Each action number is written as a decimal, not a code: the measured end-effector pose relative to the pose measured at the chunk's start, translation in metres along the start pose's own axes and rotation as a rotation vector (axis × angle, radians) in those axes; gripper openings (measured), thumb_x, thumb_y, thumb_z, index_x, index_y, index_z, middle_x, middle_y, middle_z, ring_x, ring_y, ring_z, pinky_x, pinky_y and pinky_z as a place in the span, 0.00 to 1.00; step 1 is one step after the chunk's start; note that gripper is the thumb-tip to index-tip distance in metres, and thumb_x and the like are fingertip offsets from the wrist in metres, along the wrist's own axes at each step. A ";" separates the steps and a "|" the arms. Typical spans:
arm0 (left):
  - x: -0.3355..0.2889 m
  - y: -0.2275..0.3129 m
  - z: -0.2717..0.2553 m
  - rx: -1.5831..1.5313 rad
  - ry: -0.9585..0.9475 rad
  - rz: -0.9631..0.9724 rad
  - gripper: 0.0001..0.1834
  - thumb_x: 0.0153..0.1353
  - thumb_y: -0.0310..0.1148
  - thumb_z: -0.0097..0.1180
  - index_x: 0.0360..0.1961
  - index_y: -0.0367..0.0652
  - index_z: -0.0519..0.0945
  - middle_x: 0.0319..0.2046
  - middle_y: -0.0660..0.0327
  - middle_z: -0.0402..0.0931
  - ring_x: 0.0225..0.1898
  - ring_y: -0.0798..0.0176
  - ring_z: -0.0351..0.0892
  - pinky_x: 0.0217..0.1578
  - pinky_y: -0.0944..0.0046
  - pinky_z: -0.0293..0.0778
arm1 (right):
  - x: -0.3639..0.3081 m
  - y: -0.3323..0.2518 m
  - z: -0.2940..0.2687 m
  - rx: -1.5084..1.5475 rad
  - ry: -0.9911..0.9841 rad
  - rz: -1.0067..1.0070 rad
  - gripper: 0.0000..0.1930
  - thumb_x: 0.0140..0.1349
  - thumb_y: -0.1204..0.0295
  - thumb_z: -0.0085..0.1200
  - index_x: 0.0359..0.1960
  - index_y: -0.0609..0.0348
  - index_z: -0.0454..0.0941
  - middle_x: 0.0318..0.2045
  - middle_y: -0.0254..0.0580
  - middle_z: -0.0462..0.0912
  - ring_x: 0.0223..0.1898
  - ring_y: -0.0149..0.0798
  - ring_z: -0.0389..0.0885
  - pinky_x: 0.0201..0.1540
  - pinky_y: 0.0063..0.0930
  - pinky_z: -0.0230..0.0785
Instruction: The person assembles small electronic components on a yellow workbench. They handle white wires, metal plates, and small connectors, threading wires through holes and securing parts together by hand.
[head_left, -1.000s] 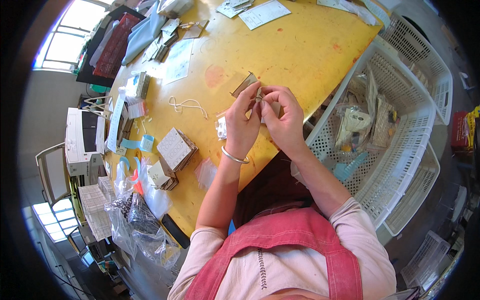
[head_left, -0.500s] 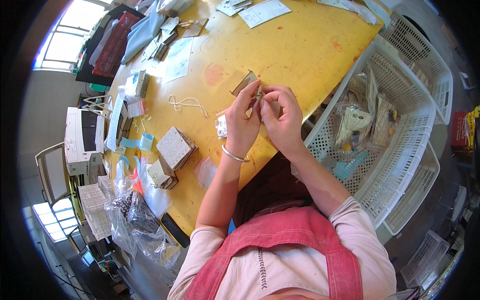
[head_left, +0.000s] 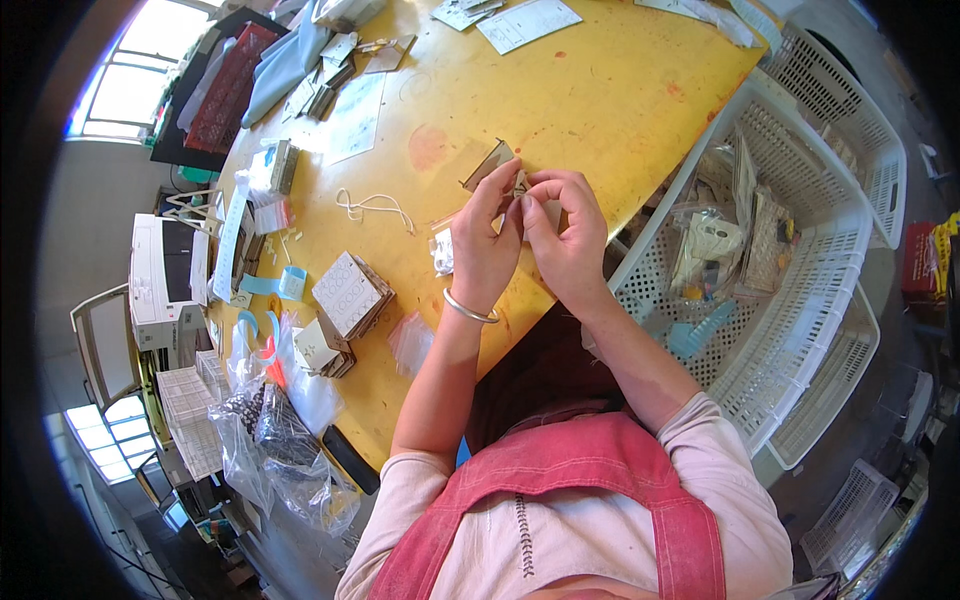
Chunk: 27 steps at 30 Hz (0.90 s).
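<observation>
Both hands meet above the near part of the yellow table (head_left: 600,90). My left hand (head_left: 485,245), with a bangle at its wrist, is closed, thumb and forefinger pinching a small pale piece (head_left: 521,184). From the other side my right hand (head_left: 568,240) pinches the same piece. Fingers cover most of it, so its kind cannot be made out. Just beyond my left fingertips stands a thin brown board piece (head_left: 486,166), partly hidden by the hand. Small white items in a clear bag (head_left: 442,250) lie beside my left hand.
White perforated baskets (head_left: 800,330) with bagged parts stand at the right table edge. On the left are a stack of patterned boards (head_left: 350,297), a loop of white cord (head_left: 375,207), blue tape (head_left: 292,283), clear plastic bags (head_left: 290,450) and a dark phone-like slab (head_left: 350,460).
My right fingers have shifted very slightly against the small pale piece. Otherwise both hands and the things on the table keep their places.
</observation>
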<state>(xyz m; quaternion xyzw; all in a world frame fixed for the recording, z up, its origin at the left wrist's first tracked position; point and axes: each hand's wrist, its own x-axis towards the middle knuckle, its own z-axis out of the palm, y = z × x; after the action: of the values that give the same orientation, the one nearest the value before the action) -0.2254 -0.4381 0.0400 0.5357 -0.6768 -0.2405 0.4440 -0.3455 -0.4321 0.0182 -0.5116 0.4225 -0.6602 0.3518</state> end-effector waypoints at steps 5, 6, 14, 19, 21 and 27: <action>0.000 -0.004 0.001 -0.033 -0.003 -0.016 0.25 0.68 0.15 0.59 0.66 0.39 0.81 0.51 0.53 0.87 0.50 0.62 0.88 0.52 0.63 0.82 | -0.001 0.003 0.000 -0.011 -0.006 -0.009 0.03 0.69 0.77 0.61 0.39 0.63 0.81 0.50 0.46 0.84 0.50 0.41 0.84 0.56 0.33 0.75; 0.000 -0.005 0.001 -0.019 0.009 0.009 0.25 0.68 0.16 0.60 0.66 0.39 0.81 0.48 0.51 0.87 0.46 0.59 0.90 0.49 0.61 0.84 | -0.001 0.003 0.001 -0.013 -0.009 -0.011 0.02 0.69 0.77 0.61 0.39 0.63 0.81 0.50 0.46 0.84 0.50 0.41 0.84 0.56 0.34 0.75; -0.001 -0.004 0.000 -0.010 -0.001 -0.003 0.25 0.68 0.16 0.60 0.65 0.39 0.80 0.49 0.51 0.87 0.47 0.59 0.89 0.50 0.61 0.84 | 0.000 -0.001 0.000 -0.013 -0.019 0.002 0.02 0.68 0.78 0.62 0.39 0.63 0.82 0.50 0.47 0.83 0.51 0.42 0.84 0.56 0.34 0.75; -0.001 -0.003 0.001 -0.028 0.001 -0.011 0.25 0.67 0.15 0.60 0.65 0.39 0.80 0.49 0.52 0.87 0.49 0.59 0.90 0.51 0.61 0.84 | 0.000 0.001 0.000 -0.037 -0.017 0.003 0.03 0.66 0.78 0.62 0.39 0.63 0.82 0.50 0.47 0.83 0.51 0.43 0.84 0.57 0.35 0.75; -0.001 -0.002 0.001 -0.030 0.002 -0.008 0.25 0.67 0.15 0.60 0.65 0.39 0.80 0.49 0.52 0.87 0.49 0.59 0.90 0.51 0.61 0.84 | 0.000 0.000 0.000 -0.045 -0.017 -0.002 0.03 0.66 0.78 0.63 0.39 0.63 0.82 0.49 0.47 0.83 0.51 0.43 0.84 0.57 0.35 0.75; -0.001 0.000 -0.001 -0.028 -0.008 -0.024 0.25 0.67 0.15 0.60 0.65 0.39 0.81 0.49 0.52 0.87 0.48 0.59 0.90 0.51 0.61 0.84 | 0.000 0.001 0.000 -0.054 -0.020 -0.008 0.04 0.65 0.78 0.63 0.39 0.63 0.82 0.49 0.46 0.82 0.50 0.43 0.83 0.55 0.34 0.75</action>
<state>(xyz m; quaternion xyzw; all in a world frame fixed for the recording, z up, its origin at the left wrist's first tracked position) -0.2245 -0.4375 0.0399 0.5365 -0.6688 -0.2574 0.4457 -0.3458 -0.4326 0.0173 -0.5294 0.4345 -0.6448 0.3395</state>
